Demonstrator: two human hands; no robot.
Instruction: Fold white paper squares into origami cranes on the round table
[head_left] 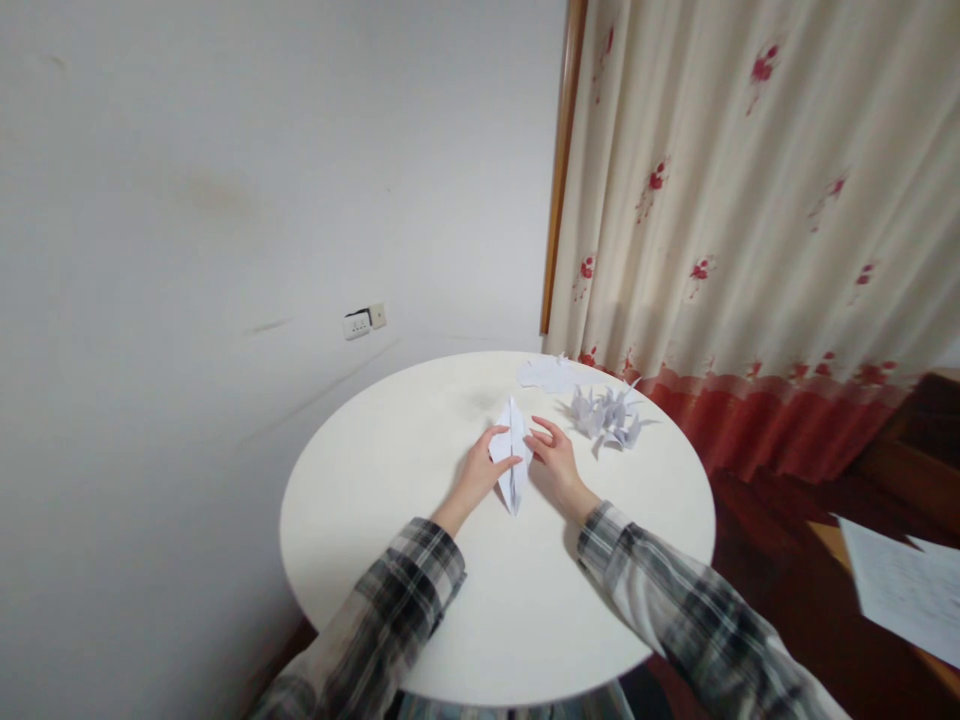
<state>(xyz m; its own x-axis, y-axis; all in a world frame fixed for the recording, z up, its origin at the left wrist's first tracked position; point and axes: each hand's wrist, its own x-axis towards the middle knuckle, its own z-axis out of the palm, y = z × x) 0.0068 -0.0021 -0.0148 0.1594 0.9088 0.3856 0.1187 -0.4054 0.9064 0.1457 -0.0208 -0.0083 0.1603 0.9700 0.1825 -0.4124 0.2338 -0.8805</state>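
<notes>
A white folded paper (514,490), long and diamond-shaped with a crease down its middle, lies near the centre of the round table. My left hand (477,475) grips its left side, with the thumb and forefinger reaching onto the middle fold. At the right edge of the paper, my right hand (561,465) holds it between thumb and fingers, the forefinger slightly raised. Beyond my right hand sits a cluster of folded paper cranes (606,414).
The round white table (360,500) stands against a wall with a socket (357,326). Flat white paper (546,375) lies at its far edge. A floral curtain (720,200) hangs behind. Printed sheets (904,590) rest on a lower surface at right.
</notes>
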